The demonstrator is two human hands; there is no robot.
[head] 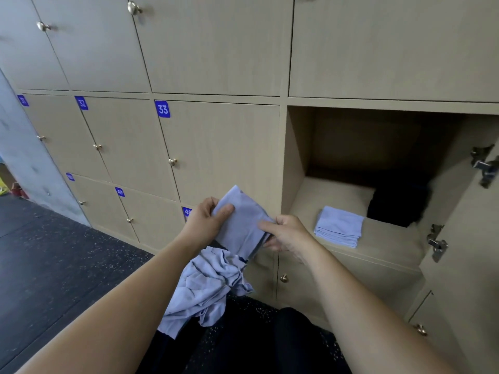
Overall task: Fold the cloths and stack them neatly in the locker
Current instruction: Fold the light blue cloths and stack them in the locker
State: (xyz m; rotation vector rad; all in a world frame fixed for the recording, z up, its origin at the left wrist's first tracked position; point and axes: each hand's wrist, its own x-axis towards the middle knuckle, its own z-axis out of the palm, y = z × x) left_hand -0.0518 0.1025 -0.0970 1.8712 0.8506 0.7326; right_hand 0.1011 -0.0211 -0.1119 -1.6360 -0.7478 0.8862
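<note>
Both hands hold a light blue cloth (239, 221), partly folded, in the air in front of the lockers. My left hand (206, 218) pinches its upper left edge with thumb on top. My right hand (285, 233) grips its lower right end. Below them a crumpled heap of light blue cloths (205, 290) lies on my lap. The open locker (294, 163) is at the right, and a neat stack of folded blue cloths (339, 226) sits near its front edge.
A black item (397, 205) lies deep in the open locker at the right. The locker's open door (464, 238) with metal hinges stands at far right. Closed numbered lockers (216, 147) fill the wall to the left. Dark speckled floor (54, 252) spreads at left.
</note>
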